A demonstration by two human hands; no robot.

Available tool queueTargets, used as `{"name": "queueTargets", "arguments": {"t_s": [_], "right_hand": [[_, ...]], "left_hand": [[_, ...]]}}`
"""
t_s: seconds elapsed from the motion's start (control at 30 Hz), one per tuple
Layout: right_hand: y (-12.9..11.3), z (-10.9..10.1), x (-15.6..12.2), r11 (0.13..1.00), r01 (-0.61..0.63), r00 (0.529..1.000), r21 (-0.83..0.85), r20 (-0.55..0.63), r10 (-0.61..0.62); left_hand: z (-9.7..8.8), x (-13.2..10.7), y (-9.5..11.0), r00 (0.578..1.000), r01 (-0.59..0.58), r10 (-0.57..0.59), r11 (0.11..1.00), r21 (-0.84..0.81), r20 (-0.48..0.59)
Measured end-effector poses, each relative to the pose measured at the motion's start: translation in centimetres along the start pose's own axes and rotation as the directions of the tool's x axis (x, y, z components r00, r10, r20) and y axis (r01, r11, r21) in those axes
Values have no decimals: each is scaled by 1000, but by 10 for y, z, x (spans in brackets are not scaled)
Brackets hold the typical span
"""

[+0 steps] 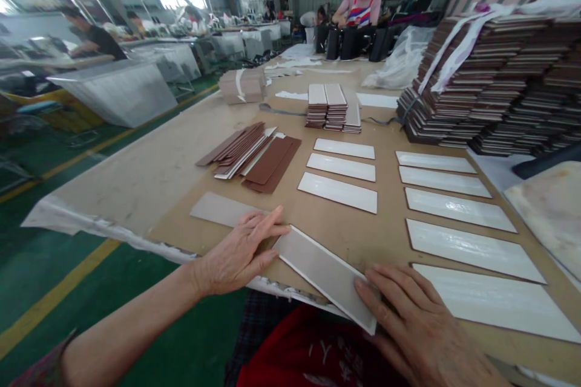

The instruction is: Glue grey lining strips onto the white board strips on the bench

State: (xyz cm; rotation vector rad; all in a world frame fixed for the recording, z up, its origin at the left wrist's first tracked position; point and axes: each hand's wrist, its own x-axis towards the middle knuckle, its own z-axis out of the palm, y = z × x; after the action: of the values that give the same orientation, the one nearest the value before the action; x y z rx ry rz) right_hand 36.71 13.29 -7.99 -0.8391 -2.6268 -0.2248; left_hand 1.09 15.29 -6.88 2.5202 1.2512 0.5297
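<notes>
A grey rectangular strip (324, 272) with a white border lies slanted at the table's near edge, between my hands. My left hand (242, 248) grips its left end, thumb at the near corner and fingers at the far corner. At the other end, my right hand (415, 317) holds the strip with its fingers along the far side; its thumb is partly hidden. Another plain grey strip (220, 208) lies flat beyond my left hand, partly covered by it. Shiny white panels with brown edges lie in two columns, one in the middle (338, 191) and one on the right (467, 260).
Loose brown strips (267, 160) are piled beyond my left hand. Small stacks of white-topped panels (327, 106) and a banded grey bundle (240, 86) stand farther back. A tall stack of brown boards (494, 72) rises at right. A person (358, 6) works at the far end.
</notes>
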Motion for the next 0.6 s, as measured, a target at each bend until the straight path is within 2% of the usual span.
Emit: {"name": "queueTargets", "arguments": {"t_s": [0.13, 0.27, 0.33, 0.47, 0.6], "right_hand": [[2, 0, 3, 999, 17, 998, 48, -55, -14], [14, -12, 9, 977, 199, 977, -82, -65, -205], [24, -24, 11, 958, 249, 962, -143, -78, -261], [56, -53, 18, 959, 175, 968, -222, -140, -208], [114, -71, 50, 941, 11, 979, -339, -187, -79]], "left_hand": [[0, 0, 0, 1000, -19, 20, 1000, 17, -9], [3, -3, -2, 1000, -8, 8, 1000, 28, 1], [5, -7, -5, 1000, 18, -18, 999, 37, 8], [11, -14, -11, 998, 43, -38, 994, 102, -49], [12, -14, -10, 996, 35, -19, 984, 176, -86]]}}
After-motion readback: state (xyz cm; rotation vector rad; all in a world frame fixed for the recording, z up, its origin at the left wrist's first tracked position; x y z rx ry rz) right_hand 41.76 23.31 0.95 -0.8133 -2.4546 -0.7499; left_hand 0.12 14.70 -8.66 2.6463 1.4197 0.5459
